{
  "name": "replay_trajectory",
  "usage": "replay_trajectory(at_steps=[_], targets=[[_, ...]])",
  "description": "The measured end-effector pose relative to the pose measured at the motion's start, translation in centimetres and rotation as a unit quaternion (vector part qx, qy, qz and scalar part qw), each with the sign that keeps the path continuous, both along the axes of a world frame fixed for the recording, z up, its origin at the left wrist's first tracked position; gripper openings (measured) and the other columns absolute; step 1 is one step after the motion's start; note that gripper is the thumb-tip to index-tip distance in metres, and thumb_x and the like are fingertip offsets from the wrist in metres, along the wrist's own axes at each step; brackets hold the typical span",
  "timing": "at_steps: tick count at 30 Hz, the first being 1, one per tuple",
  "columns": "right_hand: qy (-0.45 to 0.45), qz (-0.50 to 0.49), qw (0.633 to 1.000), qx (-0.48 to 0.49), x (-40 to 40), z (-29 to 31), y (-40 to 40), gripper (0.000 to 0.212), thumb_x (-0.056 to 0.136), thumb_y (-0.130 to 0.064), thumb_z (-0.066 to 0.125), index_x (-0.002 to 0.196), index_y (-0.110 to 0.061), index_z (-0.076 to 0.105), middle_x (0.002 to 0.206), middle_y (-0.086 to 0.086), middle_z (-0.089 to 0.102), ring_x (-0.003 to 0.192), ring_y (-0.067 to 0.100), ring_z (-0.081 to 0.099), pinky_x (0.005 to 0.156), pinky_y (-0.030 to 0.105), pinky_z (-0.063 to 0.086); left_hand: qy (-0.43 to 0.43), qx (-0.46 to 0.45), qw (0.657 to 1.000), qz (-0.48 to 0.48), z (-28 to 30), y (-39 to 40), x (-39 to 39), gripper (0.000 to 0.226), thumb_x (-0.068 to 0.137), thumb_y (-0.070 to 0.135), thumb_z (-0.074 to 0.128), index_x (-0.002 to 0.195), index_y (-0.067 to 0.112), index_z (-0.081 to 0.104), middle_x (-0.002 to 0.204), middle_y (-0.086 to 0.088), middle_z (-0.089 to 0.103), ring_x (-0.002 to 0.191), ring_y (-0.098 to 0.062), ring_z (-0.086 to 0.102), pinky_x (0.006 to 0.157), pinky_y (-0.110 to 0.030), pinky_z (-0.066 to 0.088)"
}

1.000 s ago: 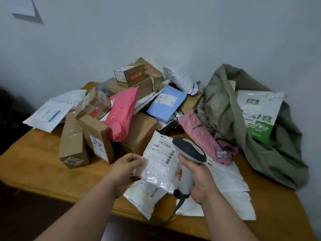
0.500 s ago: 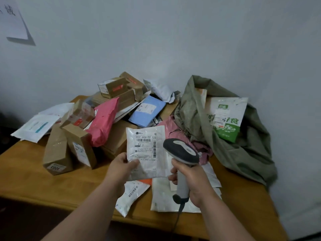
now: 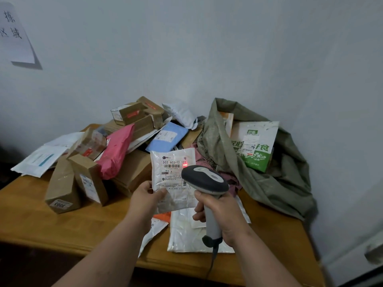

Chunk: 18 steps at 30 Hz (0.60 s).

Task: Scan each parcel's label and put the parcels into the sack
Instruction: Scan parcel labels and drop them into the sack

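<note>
Right hand's scanner now red-lit on parcel label

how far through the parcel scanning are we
Done: at least one green-and-white printed bag sits in the grey-green woven sack. In hand: left hand holds a white poly mailer; right hand aims the grey handheld scanner, red light on its label. Left: pink mailer, blue mailer, brown boxes.

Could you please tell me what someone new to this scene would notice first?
Front and centre, the left hand holds up a white parcel, the barcode scanner in the right hand casting a red glow on its label. Behind lies a jumble of boxes and mailers, a pink mailer standing out. To the right slumps a green sack holding parcels.
</note>
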State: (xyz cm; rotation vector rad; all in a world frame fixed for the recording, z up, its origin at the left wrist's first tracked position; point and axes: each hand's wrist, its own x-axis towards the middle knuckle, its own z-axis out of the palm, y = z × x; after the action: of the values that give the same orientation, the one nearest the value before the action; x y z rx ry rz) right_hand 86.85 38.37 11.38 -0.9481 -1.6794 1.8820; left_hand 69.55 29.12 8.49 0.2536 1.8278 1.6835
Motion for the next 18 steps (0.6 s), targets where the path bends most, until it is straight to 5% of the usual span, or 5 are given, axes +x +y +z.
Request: replay_trajectory(at_steps=[5, 9, 18], targets=[[-0.003, 0.002, 1.0, 0.002, 0.53, -0.23, 0.08, 0.017, 0.09, -0.026, 0.075, 0.092, -0.009, 0.071, 0.069, 0.006, 0.071, 0.064, 0.023, 0.072, 0.056, 0.024, 0.053, -0.004, 0.004, 1.0, 0.004, 0.15, -0.07, 0.67, 0.018, 0.092, 0.009, 0.067, 0.106, 0.019, 0.061, 0.103, -0.002, 0.072, 0.087, -0.023, 0.073, 0.058, -0.032, 0.06], [0.008, -0.001, 1.0, -0.004, 0.84, -0.45, 0.23, 0.015, 0.09, -0.026, 0.075, 0.093, -0.011, 0.072, 0.069, 0.005, 0.071, 0.063, 0.023, 0.071, 0.057, 0.027, 0.054, -0.006, 0.006, 1.0, 0.0, 0.17, 0.12, 0.88, 0.017, 0.092, 0.008, 0.067, 0.105, 0.019, 0.061, 0.107, -0.004, 0.071, 0.094, -0.026, 0.072, 0.074, -0.041, 0.062], [0.002, -0.014, 1.0, 0.001, 0.88, -0.86, 0.56, 0.017, 0.09, -0.026, 0.075, 0.097, -0.011, 0.072, 0.069, 0.005, 0.07, 0.064, 0.023, 0.071, 0.06, 0.03, 0.053, -0.005, 0.003, 1.0, -0.024, -0.1, 0.8, 0.81, 0.021, 0.093, 0.01, 0.066, 0.111, 0.017, 0.06, 0.111, -0.005, 0.07, 0.095, -0.027, 0.071, 0.081, -0.046, 0.061]])
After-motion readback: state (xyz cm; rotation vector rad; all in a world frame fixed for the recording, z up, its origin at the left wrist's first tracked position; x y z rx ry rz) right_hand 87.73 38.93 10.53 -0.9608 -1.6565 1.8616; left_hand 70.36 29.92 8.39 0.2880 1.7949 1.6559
